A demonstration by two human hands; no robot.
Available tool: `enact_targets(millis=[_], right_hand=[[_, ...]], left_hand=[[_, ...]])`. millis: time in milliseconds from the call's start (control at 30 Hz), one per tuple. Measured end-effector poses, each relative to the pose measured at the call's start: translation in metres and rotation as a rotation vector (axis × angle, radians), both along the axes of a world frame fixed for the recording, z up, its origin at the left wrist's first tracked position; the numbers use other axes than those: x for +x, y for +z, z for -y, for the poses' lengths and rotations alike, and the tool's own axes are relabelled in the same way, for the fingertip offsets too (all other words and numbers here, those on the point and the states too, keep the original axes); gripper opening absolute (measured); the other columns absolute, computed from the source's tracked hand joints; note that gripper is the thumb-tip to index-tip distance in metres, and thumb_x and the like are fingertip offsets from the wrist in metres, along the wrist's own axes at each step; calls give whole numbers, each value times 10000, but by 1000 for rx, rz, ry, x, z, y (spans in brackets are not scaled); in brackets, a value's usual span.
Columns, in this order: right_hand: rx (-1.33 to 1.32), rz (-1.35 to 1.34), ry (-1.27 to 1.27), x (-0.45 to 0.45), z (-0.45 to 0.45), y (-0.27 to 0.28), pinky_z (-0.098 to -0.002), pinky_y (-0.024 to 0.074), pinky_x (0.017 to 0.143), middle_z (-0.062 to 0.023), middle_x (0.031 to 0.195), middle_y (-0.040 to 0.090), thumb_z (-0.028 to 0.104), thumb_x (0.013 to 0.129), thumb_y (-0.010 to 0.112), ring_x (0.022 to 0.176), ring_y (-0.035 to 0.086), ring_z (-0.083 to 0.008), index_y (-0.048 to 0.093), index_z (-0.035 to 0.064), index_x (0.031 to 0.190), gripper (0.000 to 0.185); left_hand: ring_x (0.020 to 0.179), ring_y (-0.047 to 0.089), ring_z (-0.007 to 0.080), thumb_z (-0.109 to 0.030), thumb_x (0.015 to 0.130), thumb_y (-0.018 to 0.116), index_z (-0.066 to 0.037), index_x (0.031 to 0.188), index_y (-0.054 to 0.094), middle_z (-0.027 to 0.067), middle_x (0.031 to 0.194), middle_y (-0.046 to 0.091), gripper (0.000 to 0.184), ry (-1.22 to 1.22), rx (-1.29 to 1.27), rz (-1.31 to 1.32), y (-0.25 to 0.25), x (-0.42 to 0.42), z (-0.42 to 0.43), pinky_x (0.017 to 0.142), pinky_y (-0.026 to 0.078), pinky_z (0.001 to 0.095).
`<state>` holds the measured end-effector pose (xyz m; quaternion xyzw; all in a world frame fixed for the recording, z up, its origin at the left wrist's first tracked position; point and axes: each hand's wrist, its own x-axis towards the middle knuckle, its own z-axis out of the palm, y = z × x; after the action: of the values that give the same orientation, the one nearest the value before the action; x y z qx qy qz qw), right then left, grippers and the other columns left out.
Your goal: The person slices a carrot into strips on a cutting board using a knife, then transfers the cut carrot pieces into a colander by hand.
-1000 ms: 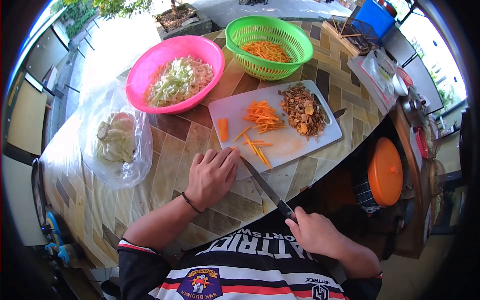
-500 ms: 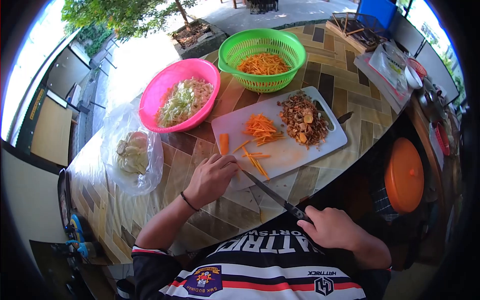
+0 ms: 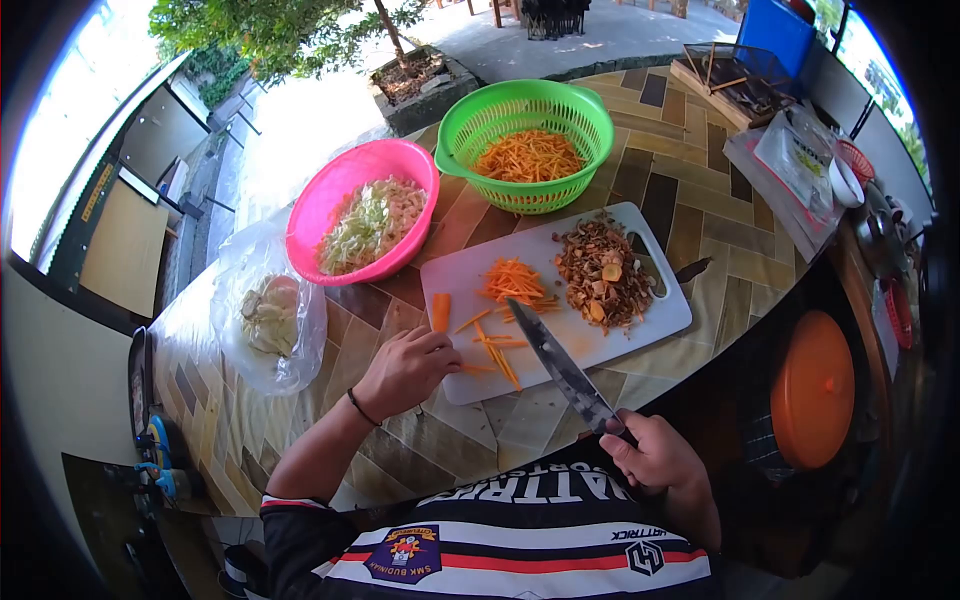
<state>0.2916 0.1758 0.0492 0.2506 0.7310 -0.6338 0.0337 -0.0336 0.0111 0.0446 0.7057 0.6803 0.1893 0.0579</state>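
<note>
Knife (image 3: 566, 372) in right grip (image 3: 655, 452)

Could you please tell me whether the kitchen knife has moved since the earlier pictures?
Yes: judged against the white cutting board, the kitchen knife has swung its tip away from the left hand, inward toward the heap of carrot strips.

The long, steel-bladed knife (image 3: 565, 370) in the right hand (image 3: 658, 450) has swung away from the left hand (image 3: 405, 370), its tip now overlapping the heaped thin orange carrot strips (image 3: 517, 281).
</note>
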Motion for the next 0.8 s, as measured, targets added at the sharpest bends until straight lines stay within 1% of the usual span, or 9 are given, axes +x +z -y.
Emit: enact_targets(millis=[67, 167, 300, 433, 567, 633, 700, 767, 800], right_hand=[[-243, -43, -75, 0, -6, -14, -307, 468, 467, -55, 625, 573, 294, 1008, 556, 472, 576, -159, 548, -21, 1161, 350], [-405, -110, -168, -7, -17, -19, -230, 442, 441, 13, 614, 491, 283, 1028, 523, 476, 498, -56, 491, -33, 1214, 368], [-485, -99, -170, -14, -28, -34, -256, 448, 430, -14, 604, 485, 270, 1024, 526, 450, 479, -88, 476, 8, 1097, 276], [-551, -111, -169, -13, -32, -29, -265, 455, 433, -24, 617, 497, 267, 1023, 526, 462, 494, -101, 463, 30, 1056, 247], [-590, -126, -206, -9, -35, -32, -282, 455, 429, -35, 624, 502, 260, 1022, 528, 471, 511, -123, 460, 42, 1055, 231], [-616, -136, -225, -10, -36, -32, -287, 453, 428, -39, 623, 501, 260, 1023, 523, 470, 515, -134, 458, 48, 1050, 224], [-636, -134, -240, -9, -38, -31, -290, 451, 426, -42, 620, 499, 262, 1027, 514, 465, 516, -143, 455, 53, 1048, 218], [-646, -164, -211, -7, -39, -34, -284, 446, 422, -45, 615, 497, 253, 1034, 498, 446, 517, -150, 448, 56, 1048, 204], [-652, -180, -211, -7, -39, -35, -283, 445, 422, -46, 613, 496, 248, 1034, 497, 442, 518, -152, 446, 56, 1049, 199]], left_hand=[[877, 605, 250, -99, 826, 655, -78, 924, 652, 53, 905, 593, 100, 15, -33, -27, -1, 3, 2, 785, 494, 366], [889, 594, 249, -73, 821, 638, -69, 919, 619, 64, 922, 576, 100, 72, -108, -167, 0, 12, 3, 792, 477, 360], [893, 591, 250, -78, 828, 637, -72, 917, 602, 77, 931, 572, 96, 135, -63, -97, 1, 9, 3, 784, 462, 373], [857, 603, 259, -116, 836, 667, -82, 924, 610, 65, 879, 586, 110, 208, 185, -90, 1, 3, -43, 773, 463, 391], [877, 620, 235, -167, 812, 726, -98, 1042, 659, 43, 956, 640, 249, 157, 264, -172, 11, 0, -57, 738, 455, 375], [919, 642, 224, -139, 779, 754, -95, 1035, 693, 35, 1016, 677, 267, 261, 314, -229, 35, -5, -31, 763, 452, 362], [854, 666, 276, -2, 759, 740, -22, 979, 711, 112, 893, 699, 223, 422, 435, -269, 66, -6, 16, 822, 501, 389], [848, 659, 280, -75, 868, 693, -4, 931, 692, 125, 864, 693, 95, 575, 717, -326, 101, 1, 88, 798, 496, 399], [831, 658, 308, -107, 920, 634, 8, 889, 681, 127, 784, 669, 128, 694, 980, -594, 121, 13, 121, 769, 514, 391]])
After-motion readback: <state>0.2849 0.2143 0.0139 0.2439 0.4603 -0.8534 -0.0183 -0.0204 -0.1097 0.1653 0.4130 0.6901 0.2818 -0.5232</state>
